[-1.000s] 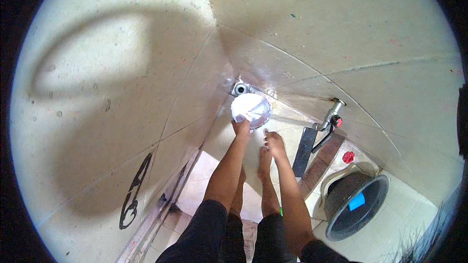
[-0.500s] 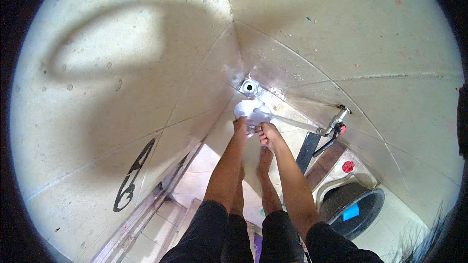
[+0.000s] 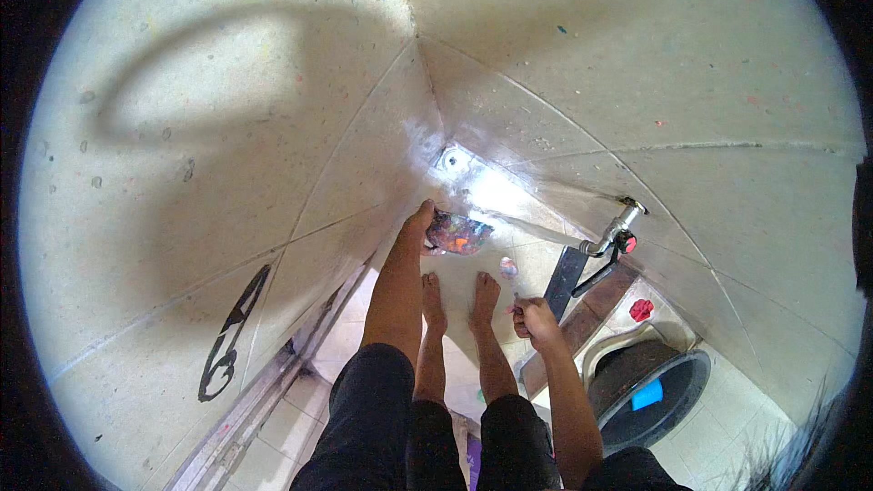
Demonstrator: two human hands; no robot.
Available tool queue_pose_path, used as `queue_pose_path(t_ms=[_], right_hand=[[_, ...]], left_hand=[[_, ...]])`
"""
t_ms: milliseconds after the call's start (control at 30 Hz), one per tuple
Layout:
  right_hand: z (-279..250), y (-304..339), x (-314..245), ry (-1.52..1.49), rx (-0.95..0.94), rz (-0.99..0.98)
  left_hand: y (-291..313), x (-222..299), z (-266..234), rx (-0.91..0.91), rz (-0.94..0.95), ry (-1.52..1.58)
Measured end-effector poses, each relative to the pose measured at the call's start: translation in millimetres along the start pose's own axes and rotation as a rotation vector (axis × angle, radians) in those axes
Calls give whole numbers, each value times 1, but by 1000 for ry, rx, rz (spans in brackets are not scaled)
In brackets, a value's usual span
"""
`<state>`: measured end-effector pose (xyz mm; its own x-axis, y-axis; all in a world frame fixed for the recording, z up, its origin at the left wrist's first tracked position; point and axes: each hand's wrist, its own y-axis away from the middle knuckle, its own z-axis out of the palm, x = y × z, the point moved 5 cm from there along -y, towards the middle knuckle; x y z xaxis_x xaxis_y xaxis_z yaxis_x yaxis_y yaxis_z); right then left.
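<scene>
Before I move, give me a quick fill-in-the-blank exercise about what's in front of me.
1. The ____ hand holds the colour-spattered container.
2. The small object inside the black tub is coloured ____.
3. The metal tap is mounted on the ____.
4. The number of bare feet visible is ____.
Missing words: left; blue; wall; two.

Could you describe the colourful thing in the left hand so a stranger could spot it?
From the large dark basin at lower right, go up to the metal tap on the wall. Left of the tap, the left hand grips a darkish piece. Its many-coloured blotches, with an orange patch, set it apart from the tap and basin.
</scene>
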<state>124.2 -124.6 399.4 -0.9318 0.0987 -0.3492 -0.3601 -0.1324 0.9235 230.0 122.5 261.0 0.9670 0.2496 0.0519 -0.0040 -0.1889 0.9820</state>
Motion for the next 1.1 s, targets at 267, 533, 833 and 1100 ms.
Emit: queue_pose_path(t_ms=[267, 533, 833, 1100], right_hand=[[-27, -18, 16, 67, -154, 71], [1, -110, -68, 1494, 145, -420], [53, -172, -91, 1865, 66, -902], [54, -212, -57, 2255, 79, -938]], left_hand=[[-80, -75, -35, -178, 41, 55], [-28, -55, -3, -236, 586, 210], [-14, -31, -17, -87, 1069, 174], [17, -27, -3, 150, 1178, 189]])
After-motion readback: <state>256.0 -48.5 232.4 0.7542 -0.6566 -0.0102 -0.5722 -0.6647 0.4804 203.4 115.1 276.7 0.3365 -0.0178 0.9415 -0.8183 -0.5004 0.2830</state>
